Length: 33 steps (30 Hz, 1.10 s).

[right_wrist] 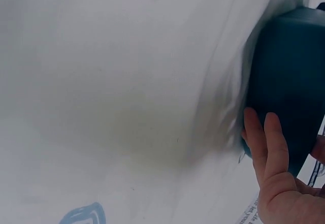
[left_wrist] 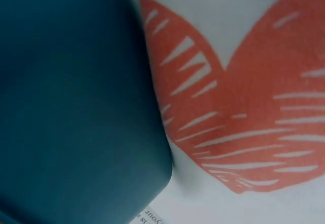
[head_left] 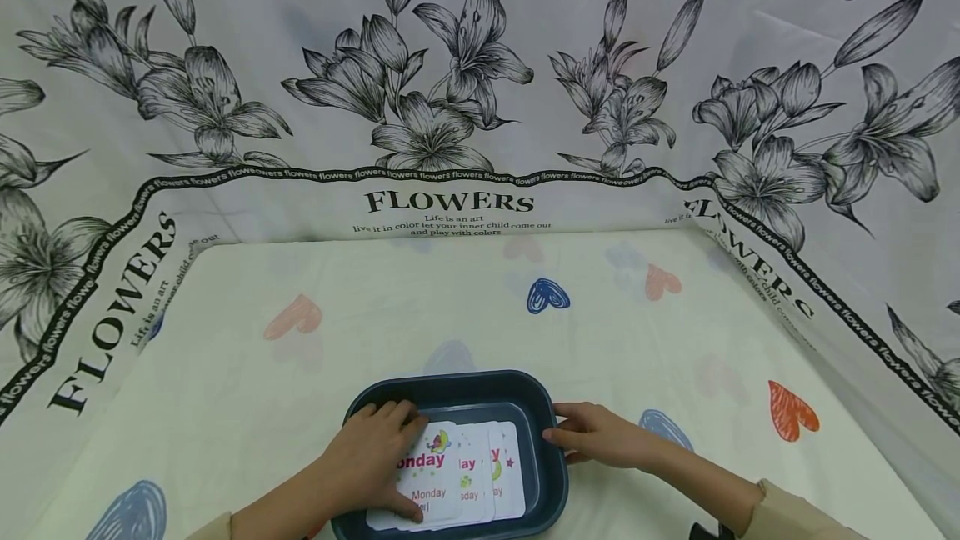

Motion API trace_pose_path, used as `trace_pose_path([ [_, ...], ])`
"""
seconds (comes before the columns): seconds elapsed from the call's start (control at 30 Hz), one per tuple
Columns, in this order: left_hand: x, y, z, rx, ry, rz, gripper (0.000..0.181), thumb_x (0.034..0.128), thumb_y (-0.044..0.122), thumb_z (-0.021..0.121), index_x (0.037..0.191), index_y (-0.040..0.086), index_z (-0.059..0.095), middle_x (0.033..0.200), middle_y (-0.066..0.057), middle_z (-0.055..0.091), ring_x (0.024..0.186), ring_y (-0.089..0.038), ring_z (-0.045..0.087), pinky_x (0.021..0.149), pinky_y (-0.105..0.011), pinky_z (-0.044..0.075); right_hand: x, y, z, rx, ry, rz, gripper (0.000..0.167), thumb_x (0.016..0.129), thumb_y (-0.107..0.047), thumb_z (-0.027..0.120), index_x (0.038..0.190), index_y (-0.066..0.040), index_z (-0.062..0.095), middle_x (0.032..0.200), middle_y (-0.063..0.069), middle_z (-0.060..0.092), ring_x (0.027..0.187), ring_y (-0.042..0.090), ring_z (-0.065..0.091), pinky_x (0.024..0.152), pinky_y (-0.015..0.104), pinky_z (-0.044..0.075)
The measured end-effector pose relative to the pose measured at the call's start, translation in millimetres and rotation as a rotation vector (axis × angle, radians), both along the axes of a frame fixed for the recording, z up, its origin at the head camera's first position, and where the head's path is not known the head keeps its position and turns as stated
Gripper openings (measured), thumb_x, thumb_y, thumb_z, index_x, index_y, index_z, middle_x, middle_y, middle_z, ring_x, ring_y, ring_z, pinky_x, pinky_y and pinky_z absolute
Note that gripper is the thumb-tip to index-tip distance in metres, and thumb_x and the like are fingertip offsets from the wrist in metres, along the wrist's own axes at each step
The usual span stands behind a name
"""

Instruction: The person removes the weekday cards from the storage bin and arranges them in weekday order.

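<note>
A dark blue-green plastic tray (head_left: 528,387) stands at the near edge of the head view. Inside it lies a fanned stack of white cards (head_left: 450,463); the top one reads "Monday" in pink. My left hand (head_left: 372,454) reaches over the tray's left side and holds the stack's left end, its thumb by the near edge and its fingers by the far edge. At the right rim, my right hand (head_left: 600,436) holds the tray, thumb over the rim. The right wrist view shows its fingers (right_wrist: 277,145) along the outer wall. Only the tray wall (left_wrist: 76,107) shows in the left wrist view.
The pale tablecloth carries printed hearts, among them an orange heart (head_left: 792,412) and a dark blue heart (head_left: 547,296). A white flower-printed cloth (head_left: 480,140) rises behind and at both sides. A small black object (head_left: 708,532) shows at the bottom edge.
</note>
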<state>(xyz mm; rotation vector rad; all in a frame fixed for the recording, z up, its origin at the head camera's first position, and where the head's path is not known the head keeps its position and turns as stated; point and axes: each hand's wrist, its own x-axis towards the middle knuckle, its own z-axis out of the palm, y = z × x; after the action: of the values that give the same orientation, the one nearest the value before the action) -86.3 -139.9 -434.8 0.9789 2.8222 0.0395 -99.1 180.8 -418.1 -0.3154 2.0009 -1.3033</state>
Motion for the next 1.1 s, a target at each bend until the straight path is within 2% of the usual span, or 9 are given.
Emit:
trace_pose_path([
  [0.27,2.7,1.4,0.5,0.001,-0.003,-0.002,0.108,0.0442,0.087,0.058,0.120,0.011,0.059,0.110,-0.006,0.057,0.094,-0.022,0.053,0.080,-0.043,0.045,0.4,-0.2,-1.3,-0.014,0.005,-0.003,0.054,0.093,-0.022,0.053,0.135,0.009,0.037,0.114,0.021,0.061,0.095,0.029,0.065,0.073,0.041,0.054],
  [0.43,4.1,2.2,-0.8,-0.016,-0.015,-0.034,0.111,0.0430,0.088,0.057,0.124,0.012,0.056,0.110,-0.006,0.056,0.096,-0.022,0.052,0.083,-0.044,0.045,1.0,0.1,-1.6,-0.004,0.017,-0.002,0.055,0.093,-0.025,0.054,0.135,0.007,0.038,0.114,0.019,0.062,0.094,0.026,0.065,0.073,0.038,0.054],
  [0.6,6.5,3.5,-0.6,-0.035,-0.031,-0.054,0.108,0.0459,0.084,0.061,0.124,0.010,0.056,0.111,-0.006,0.055,0.099,-0.024,0.051,0.092,-0.047,0.042,2.4,-2.4,-0.9,-0.005,-0.001,-0.022,0.056,0.092,-0.026,0.055,0.134,0.007,0.039,0.113,0.018,0.063,0.094,0.027,0.065,0.072,0.038,0.054],
  [0.7,8.6,3.0,-0.2,-0.043,-0.018,-0.064,0.107,0.0479,0.084,0.061,0.124,0.009,0.055,0.111,-0.007,0.054,0.099,-0.025,0.050,0.095,-0.047,0.038,3.4,-3.5,-0.9,-0.018,-0.019,-0.040,0.056,0.092,-0.025,0.056,0.134,0.008,0.039,0.113,0.019,0.063,0.094,0.028,0.065,0.070,0.038,0.054],
  [0.9,9.9,1.7,-0.1,-0.025,-0.003,-0.074,0.101,0.0513,0.079,0.064,0.123,0.007,0.054,0.109,-0.007,0.053,0.098,-0.024,0.048,0.096,-0.047,0.037,4.5,-4.7,-2.0,-0.035,-0.042,-0.068,0.057,0.092,-0.025,0.057,0.135,0.008,0.038,0.114,0.020,0.062,0.095,0.029,0.065,0.069,0.038,0.054],
  [1.1,9.0,1.8,-0.6,-0.001,0.002,-0.079,0.108,0.0510,0.087,0.055,0.124,0.008,0.053,0.109,-0.007,0.053,0.098,-0.023,0.048,0.096,-0.047,0.037,5.4,-4.3,-2.5,-0.013,-0.025,-0.080,0.057,0.092,-0.024,0.057,0.135,0.008,0.038,0.116,0.020,0.061,0.095,0.028,0.065,0.069,0.037,0.054],
])
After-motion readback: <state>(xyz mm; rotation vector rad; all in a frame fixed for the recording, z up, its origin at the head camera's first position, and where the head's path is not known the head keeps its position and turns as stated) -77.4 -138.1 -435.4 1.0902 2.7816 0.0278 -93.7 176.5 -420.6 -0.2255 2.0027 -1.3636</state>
